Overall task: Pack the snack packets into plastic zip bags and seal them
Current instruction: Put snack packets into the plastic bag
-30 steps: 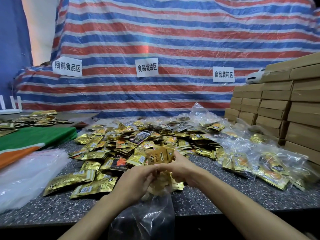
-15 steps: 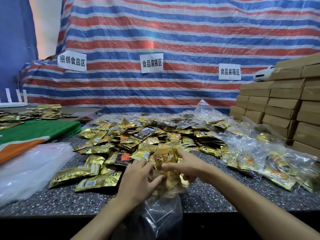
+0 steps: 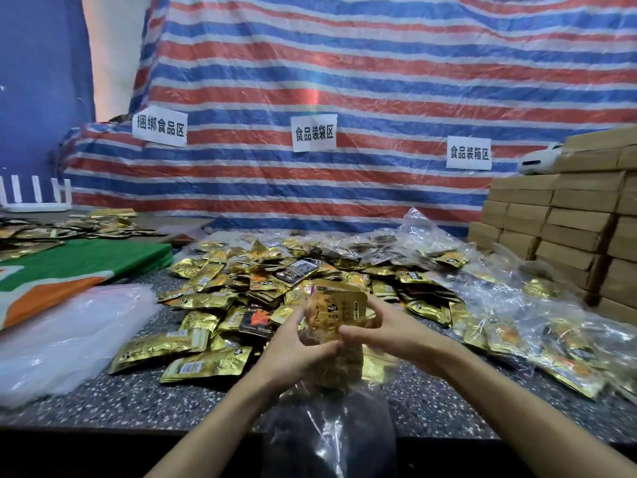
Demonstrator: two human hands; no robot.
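Head view: gripping the packet stack (image 3: 336, 312) from both sides, left hand (image 3: 293, 353) and right hand (image 3: 389, 334) curled round it, at the mouth of the zip bag (image 3: 331, 436) hanging off the near edge of the counter (image 3: 138, 401). Keep stack squared; ease straight down; avoid snagging corners on film.
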